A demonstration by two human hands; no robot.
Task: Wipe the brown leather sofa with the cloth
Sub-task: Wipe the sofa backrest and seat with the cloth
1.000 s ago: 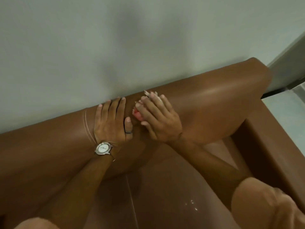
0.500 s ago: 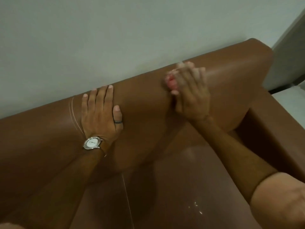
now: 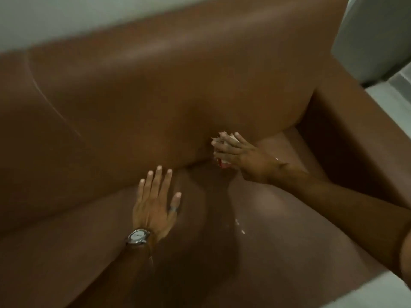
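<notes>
The brown leather sofa (image 3: 138, 90) fills most of the head view, backrest above and seat cushion below. My right hand (image 3: 242, 155) presses a small bunched cloth (image 3: 222, 162), white with a bit of red, against the bottom of the backrest where it meets the seat. Most of the cloth is hidden under my fingers. My left hand (image 3: 155, 201), wearing a ring and a wristwatch, lies flat with fingers spread on the seat cushion just in front of the backrest, left of the cloth.
The sofa's right armrest (image 3: 355, 130) rises close to my right arm. A pale wall (image 3: 55, 16) runs behind the backrest. A light floor (image 3: 393, 94) shows beyond the armrest. Small white specks (image 3: 240, 227) lie on the seat.
My right hand has swept the cloth down from the top of the backrest to its base. My left hand has left the backrest top and now rests on the seat.
</notes>
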